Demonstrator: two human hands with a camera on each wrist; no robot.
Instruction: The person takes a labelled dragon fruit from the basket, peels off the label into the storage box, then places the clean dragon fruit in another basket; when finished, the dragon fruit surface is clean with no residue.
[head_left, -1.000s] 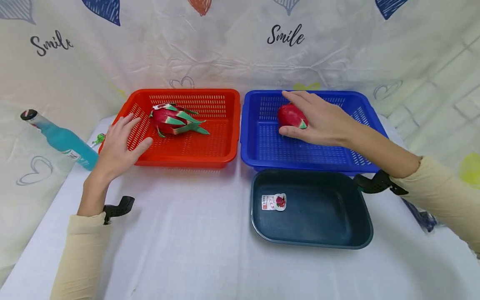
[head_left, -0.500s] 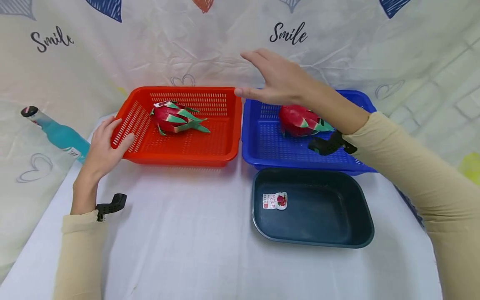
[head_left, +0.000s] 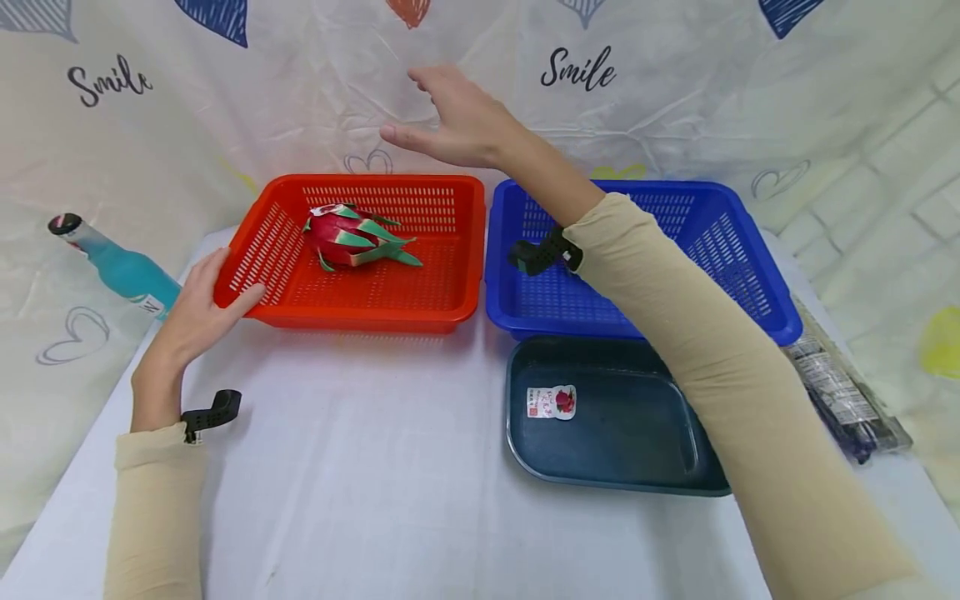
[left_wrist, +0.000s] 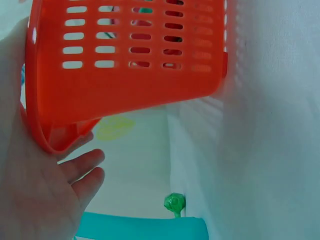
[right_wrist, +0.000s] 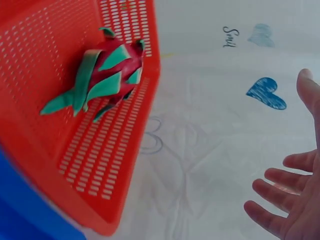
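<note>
Right hand (head_left: 461, 125) has moved left since 1.0 s ago: then over the blue basket (head_left: 525, 321), now raised by the far edge of the red basket (head_left: 367, 318), thumb apart from the extended fingers, holding nothing. Left hand (head_left: 197, 307) has shifted slightly outward and now lies at the red basket's left rim, fingers extended on the outer side; whether it bears weight, cannot tell. Dragon fruit (head_left: 356, 237) unchanged, lying on its side inside the red basket. The second fruit, seen in the blue basket 0.5 s ago, is now hidden behind the right sleeve (head_left: 705, 358). Packets (head_left: 843, 392) at the right, mostly covered 0.5 s ago, show again.

Left wrist view only: a green object (left_wrist: 175, 202) on the surface, near the teal bottle (head_left: 138, 273). Right wrist view: the right fingers spread, well apart from the fruit.
</note>
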